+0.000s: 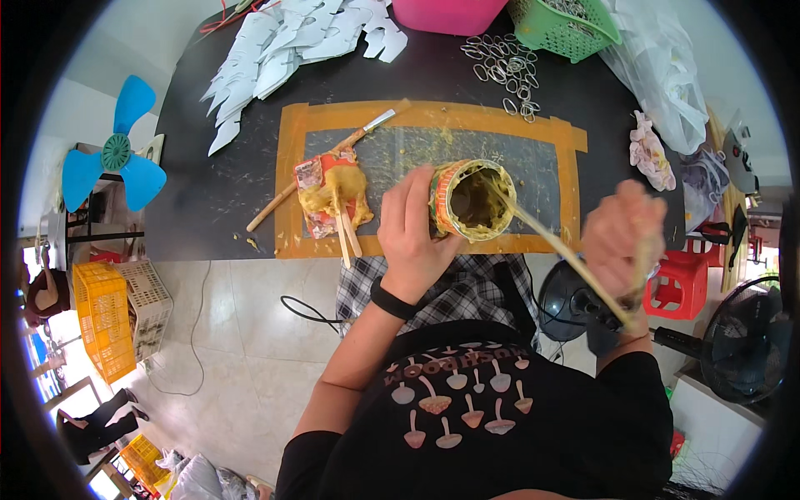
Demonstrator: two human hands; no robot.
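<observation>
My left hand (pixel 408 229) is wrapped round the side of a tin can (pixel 444 200), tilted so its mouth faces me. Yellow-brown, glue-like paste coats its rim and inside. A long wooden stick (pixel 571 257) leans out of the can toward my right wrist. My right hand (pixel 623 237) is smeared by motion beside the stick's outer part; its fingers, and whether they hold anything, cannot be made out. Left of the can, a red card (pixel 310 172) carries a lump of the paste (pixel 342 187) with two flat wooden sticks (pixel 347 235) in it. A wooden-handled brush (pixel 357 137) lies alongside.
A paste-smeared mat (pixel 408 142) edged with brown tape covers the near part of the dark table (pixel 208 192). White cut pieces (pixel 283 50), metal rings (pixel 508 67), a pink tub (pixel 450 15) and a green basket (pixel 567 29) stand or lie beyond it. A crumpled cloth (pixel 650 154) lies right.
</observation>
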